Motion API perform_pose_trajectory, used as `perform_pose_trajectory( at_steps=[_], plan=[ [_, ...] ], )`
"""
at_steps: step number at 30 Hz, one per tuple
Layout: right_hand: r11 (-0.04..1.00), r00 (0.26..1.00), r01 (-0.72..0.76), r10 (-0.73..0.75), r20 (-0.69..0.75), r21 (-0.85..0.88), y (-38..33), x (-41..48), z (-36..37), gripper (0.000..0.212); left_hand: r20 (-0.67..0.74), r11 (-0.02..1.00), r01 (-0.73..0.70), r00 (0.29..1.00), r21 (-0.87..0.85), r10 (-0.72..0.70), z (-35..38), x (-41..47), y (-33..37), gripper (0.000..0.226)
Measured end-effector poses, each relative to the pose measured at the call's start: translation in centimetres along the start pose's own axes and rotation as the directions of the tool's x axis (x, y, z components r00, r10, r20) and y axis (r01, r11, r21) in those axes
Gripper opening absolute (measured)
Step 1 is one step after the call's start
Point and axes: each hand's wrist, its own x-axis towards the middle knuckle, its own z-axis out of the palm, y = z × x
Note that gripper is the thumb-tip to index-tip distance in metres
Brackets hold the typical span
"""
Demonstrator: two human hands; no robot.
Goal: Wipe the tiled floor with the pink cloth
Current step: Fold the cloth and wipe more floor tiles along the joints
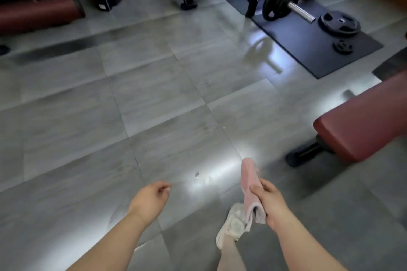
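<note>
While the right hand (pixel 267 201) gripped the folded pink cloth (pixel 251 189) above the grey tiled floor (pixel 154 99), clear of it, left hand (pixel 150 199) loosely curled and empty, white shoe (pixel 231 224) below the cloth, maroon bench (pixel 361 123) to the right.

Folded pink cloth (pixel 250 185) above grey tiled floor (pixel 154 99)

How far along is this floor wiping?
Barely begun. Done: the right hand has the pink cloth gripped. In hand: it is held above the tiled floor, not touching; the left hand is empty. Left: all the wiping, including the small speck.
</note>
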Motion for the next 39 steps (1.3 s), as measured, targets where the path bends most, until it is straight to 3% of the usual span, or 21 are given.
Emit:
perform_pose_trajectory(
  at_steps=[6, 14, 20, 26, 29, 32, 34, 36, 39],
  plan=[
    [0.992, 0.998, 0.033, -0.038, -0.043, -0.12, -7.3, 9.7, -3.7, 0.031, -0.104, 0.987, 0.142, 0.983, -0.076, -0.149, 0.7, 8.9, 7.2, 0.026],
    [0.971, 0.997, 0.047, -0.061, -0.053, -0.236, -14.8, 25.1, -5.2, 0.014, -0.038, 0.983, 0.184, 0.982, -0.025, -0.184, 5.1, 21.9, 12.9, 0.025],
    [0.944, 0.991, 0.052, -0.089, -0.099, -0.327, -13.7, 39.8, -3.7, 0.031, 0.028, 0.985, 0.147, 0.988, 0.091, -0.15, 9.8, 36.5, 13.0, 0.03],
    [0.875, 0.976, 0.139, -0.199, -0.083, -0.464, -7.0, 58.8, -0.2, 0.04, 0.005, 0.973, 0.105, 0.994, 0.205, -0.108, 20.0, 53.2, 8.6, 0.038],
    [0.727, 0.909, 0.321, -0.416, -0.017, -0.608, -3.0, 67.2, 2.1, 0.04, -0.005, 0.974, 0.069, 0.998, 0.218, -0.07, 25.3, 59.7, 5.1, 0.047],
    [0.491, 0.823, 0.487, -0.534, 0.192, -0.723, 1.1, 73.3, 4.8, 0.045, 0.013, 0.945, 0.053, 0.998, 0.323, -0.06, 29.4, 64.8, 0.1, 0.061],
    [0.234, 0.716, 0.621, -0.557, 0.42, -0.748, 4.2, 77.1, 6.0, 0.055, -0.022, 0.877, 0.05, 0.999, 0.478, -0.045, 31.3, 67.2, -4.1, 0.064],
    [-0.065, 0.608, 0.698, -0.471, 0.639, -0.713, 6.8, 80.2, 6.8, 0.058, -0.085, 0.833, 0.043, 0.996, 0.552, 0.004, 32.6, 69.1, -7.1, 0.062],
    [-0.193, 0.484, 0.741, -0.51, 0.711, -0.643, 8.6, 81.5, 8.3, 0.048, -0.075, 0.848, 0.037, 0.997, 0.529, 0.004, 33.3, 70.0, -8.9, 0.074]
  ],
)
